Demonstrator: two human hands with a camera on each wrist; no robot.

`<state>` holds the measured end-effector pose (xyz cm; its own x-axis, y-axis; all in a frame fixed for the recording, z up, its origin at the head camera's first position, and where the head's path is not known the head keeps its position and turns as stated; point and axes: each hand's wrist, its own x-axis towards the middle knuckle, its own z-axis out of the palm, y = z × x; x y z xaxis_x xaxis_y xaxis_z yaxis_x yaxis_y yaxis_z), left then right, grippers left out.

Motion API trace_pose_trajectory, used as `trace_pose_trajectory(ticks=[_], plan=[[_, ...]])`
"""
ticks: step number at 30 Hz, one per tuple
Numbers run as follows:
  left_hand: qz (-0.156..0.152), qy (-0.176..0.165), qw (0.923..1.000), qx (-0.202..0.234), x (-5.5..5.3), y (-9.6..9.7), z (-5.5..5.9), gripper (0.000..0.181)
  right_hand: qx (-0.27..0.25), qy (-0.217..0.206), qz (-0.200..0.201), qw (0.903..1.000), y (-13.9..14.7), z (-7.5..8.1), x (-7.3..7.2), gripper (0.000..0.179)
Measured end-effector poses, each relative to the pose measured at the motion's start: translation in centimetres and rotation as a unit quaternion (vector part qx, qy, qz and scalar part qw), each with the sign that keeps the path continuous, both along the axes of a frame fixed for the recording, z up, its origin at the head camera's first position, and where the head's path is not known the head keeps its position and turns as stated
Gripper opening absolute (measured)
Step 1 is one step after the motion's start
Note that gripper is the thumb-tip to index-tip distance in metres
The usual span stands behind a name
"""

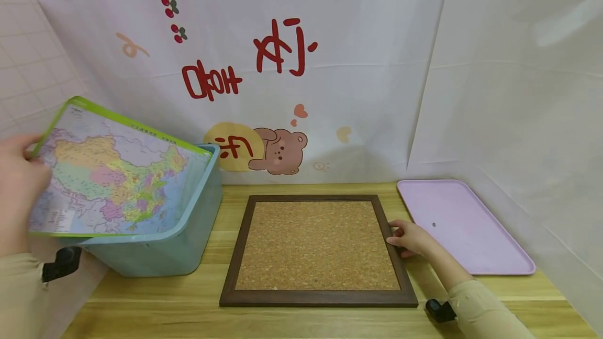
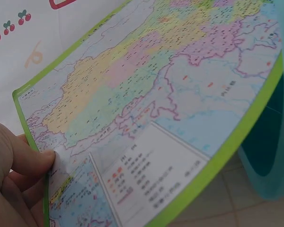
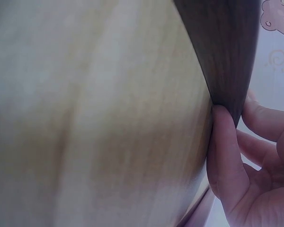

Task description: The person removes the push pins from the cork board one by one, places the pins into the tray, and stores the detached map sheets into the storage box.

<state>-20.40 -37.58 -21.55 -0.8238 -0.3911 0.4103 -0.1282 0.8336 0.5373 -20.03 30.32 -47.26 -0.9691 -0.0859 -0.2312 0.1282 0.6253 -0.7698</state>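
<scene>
My left hand (image 1: pixel 21 187) pinches the left edge of a map sheet of China (image 1: pixel 113 177) with a green border. Tilted, the map leans over the light blue bin (image 1: pixel 200 234), its lower edge overlapping the near rim in the head view. The left wrist view has my thumb (image 2: pixel 31 153) on the printed face. A cork board (image 1: pixel 317 245) in a dark brown frame lies on the table, and my right hand (image 1: pixel 412 237) grips the right side of that frame. Close up, the right wrist view has fingers (image 3: pixel 222 151) on either side of the brown frame (image 3: pixel 227 61).
A light purple tray (image 1: pixel 471 229) lies to the right of the cork board, with a small dark spot on its surface. Behind the wooden table (image 1: pixel 160 302) hangs a white cloth (image 1: pixel 367 56) printed with red characters, cherries and a bear. More white cloth borders the right side.
</scene>
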Motion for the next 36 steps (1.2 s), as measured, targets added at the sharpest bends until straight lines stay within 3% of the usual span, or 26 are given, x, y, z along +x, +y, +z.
trace_pose_trajectory(ticks=[5,12,21,36], plan=[[-0.014,-0.019,0.9996,-0.017,0.0,1.1,0.8,0.066,0.002,-0.002,-0.003,1.0,0.0,-0.1,0.0,0.06],[-0.009,-0.056,0.9951,-0.081,-0.2,2.3,1.8,0.063,0.003,-0.001,-0.004,1.0,-0.1,-0.1,0.1,0.06],[-0.013,-0.125,0.9774,-0.17,-2.0,2.1,2.4,0.068,0.004,0.0,-0.004,1.0,0.0,-0.1,0.0,0.06],[-0.039,-0.168,0.9645,-0.2,-3.5,3.0,2.4,0.058,0.013,0.003,0.002,0.9999,0.0,-0.2,0.0,0.06]])
